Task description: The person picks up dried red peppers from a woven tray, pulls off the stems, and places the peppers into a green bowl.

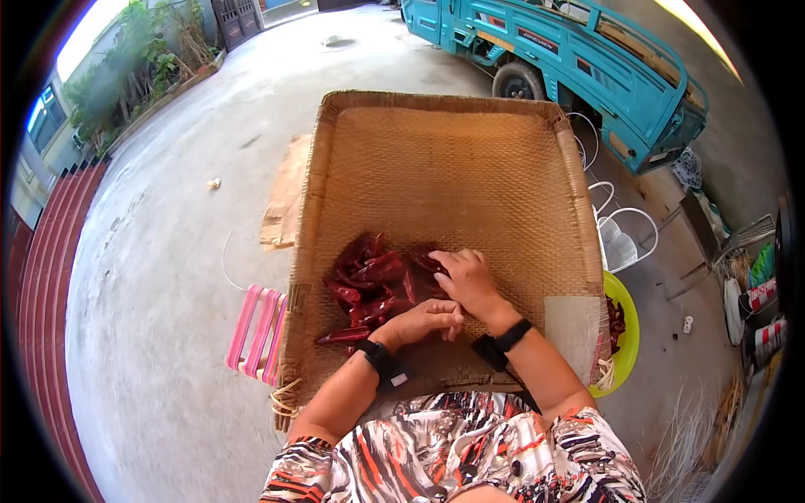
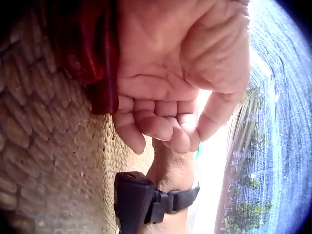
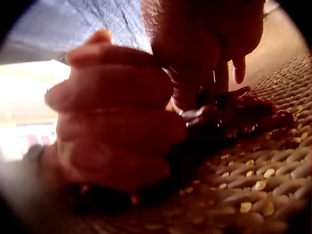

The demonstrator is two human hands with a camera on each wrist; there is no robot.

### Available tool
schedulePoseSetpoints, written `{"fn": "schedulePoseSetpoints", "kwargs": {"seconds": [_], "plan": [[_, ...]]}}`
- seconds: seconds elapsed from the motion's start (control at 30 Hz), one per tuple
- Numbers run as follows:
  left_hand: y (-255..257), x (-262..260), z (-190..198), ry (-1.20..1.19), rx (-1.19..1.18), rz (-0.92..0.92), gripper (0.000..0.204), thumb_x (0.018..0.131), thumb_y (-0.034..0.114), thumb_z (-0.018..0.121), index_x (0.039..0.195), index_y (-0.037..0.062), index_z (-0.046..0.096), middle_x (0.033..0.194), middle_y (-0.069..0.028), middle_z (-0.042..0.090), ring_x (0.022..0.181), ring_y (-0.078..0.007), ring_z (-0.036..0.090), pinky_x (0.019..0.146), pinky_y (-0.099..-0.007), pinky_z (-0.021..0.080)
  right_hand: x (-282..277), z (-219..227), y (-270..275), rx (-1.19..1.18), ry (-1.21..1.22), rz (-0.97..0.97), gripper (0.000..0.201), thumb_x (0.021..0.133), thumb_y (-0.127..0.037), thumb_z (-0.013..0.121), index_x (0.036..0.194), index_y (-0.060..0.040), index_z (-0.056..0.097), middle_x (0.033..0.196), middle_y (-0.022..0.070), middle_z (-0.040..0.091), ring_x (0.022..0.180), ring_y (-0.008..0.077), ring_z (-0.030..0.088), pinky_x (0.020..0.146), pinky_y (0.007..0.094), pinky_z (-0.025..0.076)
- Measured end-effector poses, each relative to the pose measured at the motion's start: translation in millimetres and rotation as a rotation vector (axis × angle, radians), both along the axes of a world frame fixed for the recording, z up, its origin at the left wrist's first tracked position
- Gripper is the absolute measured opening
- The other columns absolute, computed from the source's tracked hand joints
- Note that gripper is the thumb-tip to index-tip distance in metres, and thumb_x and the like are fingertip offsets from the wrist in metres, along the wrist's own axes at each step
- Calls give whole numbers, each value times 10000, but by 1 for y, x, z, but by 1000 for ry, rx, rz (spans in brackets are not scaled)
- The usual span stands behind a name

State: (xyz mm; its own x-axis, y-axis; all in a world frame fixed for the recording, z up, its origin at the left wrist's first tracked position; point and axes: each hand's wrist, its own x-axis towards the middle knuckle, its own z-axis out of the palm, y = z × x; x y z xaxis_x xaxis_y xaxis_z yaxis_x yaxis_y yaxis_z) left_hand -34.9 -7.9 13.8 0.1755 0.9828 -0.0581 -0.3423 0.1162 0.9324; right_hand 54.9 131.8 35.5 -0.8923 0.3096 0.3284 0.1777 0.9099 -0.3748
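Dark red chili peppers (image 1: 369,281) lie in a heap on the woven tray (image 1: 453,159). In the head view my right hand (image 1: 471,283) reaches over the peppers at the heap's right side, fingers spread and touching them. Seen from the right wrist, its fingers point down at dark peppers (image 3: 243,114); what lies under the fingertips is partly hidden. My left hand (image 1: 423,323) is just below and left of it, loosely curled. The left wrist view shows that hand's palm (image 2: 165,73) with nothing in it, beside a glossy red pepper (image 2: 105,63).
Pale seeds (image 3: 261,185) are scattered on the weave. Right of the tray is a yellow-green basin (image 1: 625,335) with red peppers. A pink striped stool (image 1: 256,331) stands at the left, cardboard (image 1: 285,197) lies behind it, and a teal cargo vehicle (image 1: 579,67) is at the back right.
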Motion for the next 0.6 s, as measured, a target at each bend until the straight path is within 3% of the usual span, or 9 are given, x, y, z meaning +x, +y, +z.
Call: {"fn": "schedulePoseSetpoints", "kwargs": {"seconds": [0.17,0.2,0.33,0.4,0.5,0.6], "plan": [[0,4,-1,-110,-34,115,247,969,306,577,914,65,569,810,-8,592,700,-98,529,664,-238,435,52,7,-2,-259,172,-133,344,860,-158,621,1196,-85,604,1059,136,673,1030,321,574,940,438,409],[1,4,-3,-105,4,133,265,977,333,563,1013,71,548,864,-16,593,692,-103,512,671,-245,442,61,8,-4,-280,207,-132,319,908,-158,590,1210,-53,589,1049,143,673,946,294,616,891,419,456],[3,6,-7,-175,-10,224,273,997,327,526,1146,101,491,887,-22,587,666,-106,484,693,-276,468,87,14,-18,-940,288,-71,271,979,-167,526,1203,-25,579,1031,78,659,860,169,631,811,322,508],[2,9,-3,-178,-16,273,259,1001,324,516,1142,108,496,894,-22,587,657,-104,479,695,-281,475,96,9,-17,-1131,283,-12,257,1008,-168,491,1187,-4,576,1019,31,637,850,102,612,795,265,515],[2,9,-10,-136,-16,318,233,1003,313,512,1132,119,510,884,-21,596,652,-107,500,694,-284,482,101,3,-18,-1306,258,-10,223,1005,-167,500,1148,-24,592,1004,24,636,854,90,609,792,249,517],[3,3,-16,-107,-79,322,187,997,281,528,1103,127,531,854,-13,609,667,-118,549,691,-282,488,101,0,-20,-1280,293,-23,207,996,-177,528,1123,-27,595,974,8,637,830,68,601,751,223,502]]}}
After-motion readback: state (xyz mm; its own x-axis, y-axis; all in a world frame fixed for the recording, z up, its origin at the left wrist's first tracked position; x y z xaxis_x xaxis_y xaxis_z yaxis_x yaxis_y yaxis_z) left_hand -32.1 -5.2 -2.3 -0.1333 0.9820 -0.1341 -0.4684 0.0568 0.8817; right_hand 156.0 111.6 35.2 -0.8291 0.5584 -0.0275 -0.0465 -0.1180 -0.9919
